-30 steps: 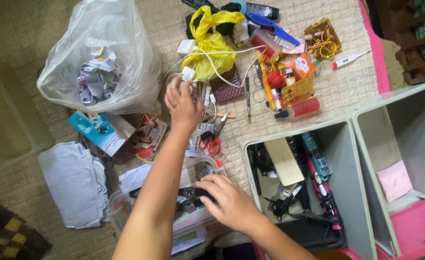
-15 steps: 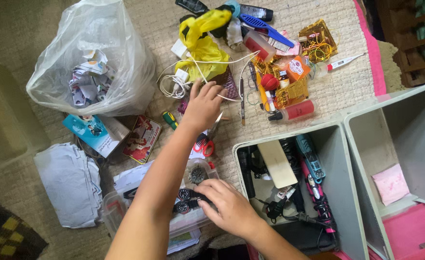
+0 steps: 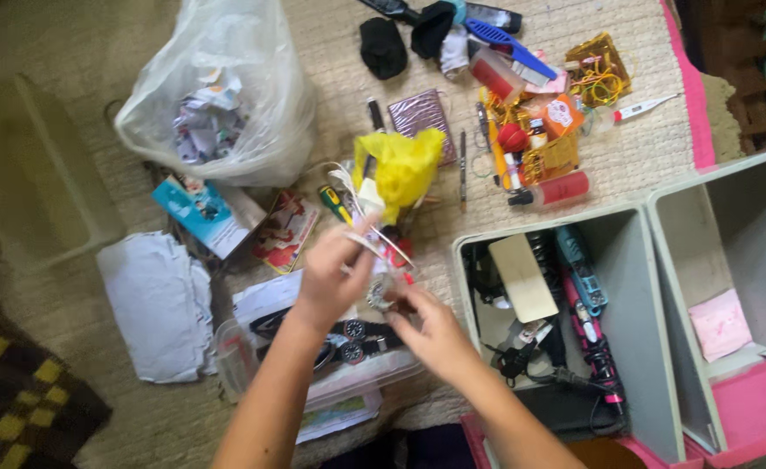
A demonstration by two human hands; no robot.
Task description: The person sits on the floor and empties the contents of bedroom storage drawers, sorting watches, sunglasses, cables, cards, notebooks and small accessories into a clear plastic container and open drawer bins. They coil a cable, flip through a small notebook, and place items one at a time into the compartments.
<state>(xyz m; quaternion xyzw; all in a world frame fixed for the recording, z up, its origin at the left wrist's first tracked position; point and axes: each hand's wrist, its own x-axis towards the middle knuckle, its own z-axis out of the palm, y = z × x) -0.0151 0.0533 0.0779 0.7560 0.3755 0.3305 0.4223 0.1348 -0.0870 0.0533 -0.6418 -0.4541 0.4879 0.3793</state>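
My left hand point(image 3: 331, 280) is closed on a tangle of white cords point(image 3: 357, 204), and a yellow plastic bag point(image 3: 400, 169) caught up with them hangs just above the hand. My right hand point(image 3: 433, 328) meets it from the right, fingertips pinching a small round metal piece point(image 3: 379, 293) between the two hands. Both hands hover over a clear plastic box point(image 3: 348, 369) that holds dark wristwatches point(image 3: 352, 334). What the round piece is attached to is blurred.
A clear bag of paper scraps point(image 3: 226, 95) lies at the back left. A grey bin point(image 3: 634, 295) of tools and cables stands right, with a second bin point(image 3: 695, 252) holding pink paper beyond. Small clutter point(image 3: 539, 130), a purple wallet point(image 3: 419, 113), booklets point(image 3: 202, 213) and white paper point(image 3: 161, 304) cover the mat.
My left hand has pulled back from the pile towards me, lifting the white cords and yellow bag. My right hand rose from the clear box to meet it.
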